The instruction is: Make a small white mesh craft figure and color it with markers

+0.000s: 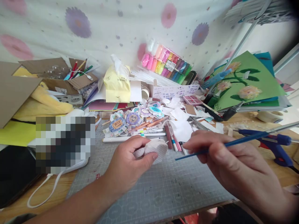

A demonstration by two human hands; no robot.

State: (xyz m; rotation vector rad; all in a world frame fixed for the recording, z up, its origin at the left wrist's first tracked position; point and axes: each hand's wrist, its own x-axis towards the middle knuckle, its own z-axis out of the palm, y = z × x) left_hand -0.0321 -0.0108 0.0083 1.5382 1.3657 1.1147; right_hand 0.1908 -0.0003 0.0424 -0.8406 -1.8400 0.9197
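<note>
Between the thumb and fingers of my left hand [133,161] is a rounded white paper piece [157,150], held over the grey cutting mat [149,193]. My right hand [235,161] pinches a thin blue brush-like stick [245,139]; its pointed blue end is toward the paper piece without touching it, and its other end runs off to the right. Just behind the hands lie several pens [149,134], crumpled white paper [183,130] and round patterned paper pieces [117,124].
On the right lies a blue glue gun [275,144]. A cardboard box [18,90] and a pixelated white-edged device [85,161] stand left. Farther back are a yellow tissue pack [116,84], colourful clay packs [168,63] and a green flower card [249,81].
</note>
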